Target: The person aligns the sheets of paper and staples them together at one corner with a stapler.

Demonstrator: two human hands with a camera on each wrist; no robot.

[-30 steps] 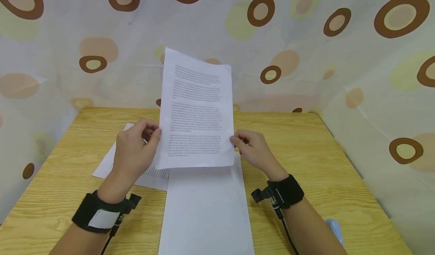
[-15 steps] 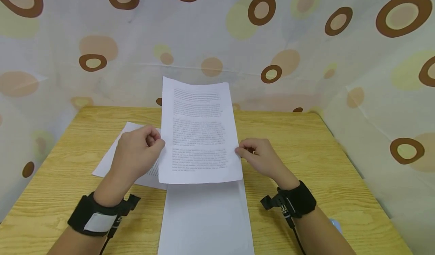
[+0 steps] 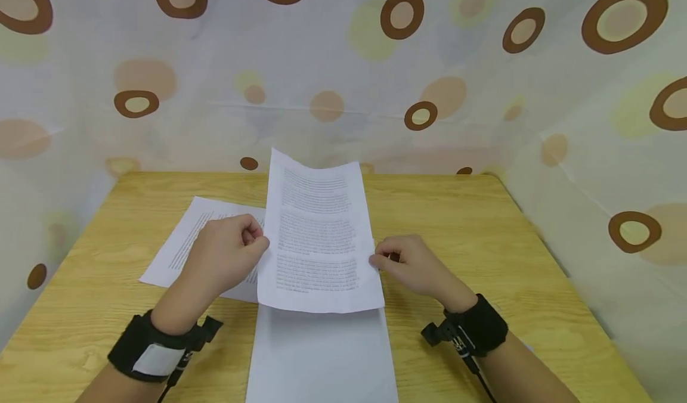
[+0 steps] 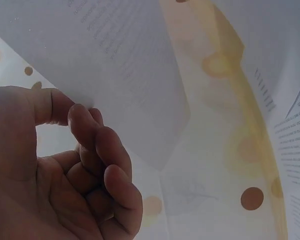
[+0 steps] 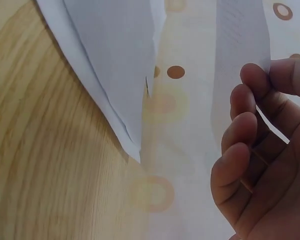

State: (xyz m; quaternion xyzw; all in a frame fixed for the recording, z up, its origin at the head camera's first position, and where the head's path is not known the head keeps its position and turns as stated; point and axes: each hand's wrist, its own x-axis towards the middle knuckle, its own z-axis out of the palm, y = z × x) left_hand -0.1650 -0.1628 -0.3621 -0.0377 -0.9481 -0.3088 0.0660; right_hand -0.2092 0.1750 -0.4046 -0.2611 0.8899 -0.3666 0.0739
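A printed sheet of paper (image 3: 319, 242) is held tilted above the table, its top edge bowed. My left hand (image 3: 228, 251) pinches its left edge between thumb and forefinger. On the opposite edge, my right hand (image 3: 410, 266) pinches the sheet the same way. Below it lies a long blank white paper (image 3: 322, 355), its far part hidden by the held sheet. The left wrist view shows the left hand (image 4: 90, 165) with its fingertips on the sheet's edge. In the right wrist view, thumb and forefinger of the right hand (image 5: 265, 135) meet at the paper's edge.
Another printed sheet (image 3: 179, 248) lies askew on the wooden table (image 3: 456, 224) at the left, partly behind my left hand. A light blue object, mostly hidden, shows beside my right forearm. A patterned cloth (image 3: 300, 63) hangs behind the table.
Both hands have lowered the printed sheet toward the blank paper and nearer to me. Its top edge has dropped well down from the cloth pattern. Both hands keep their pinch.
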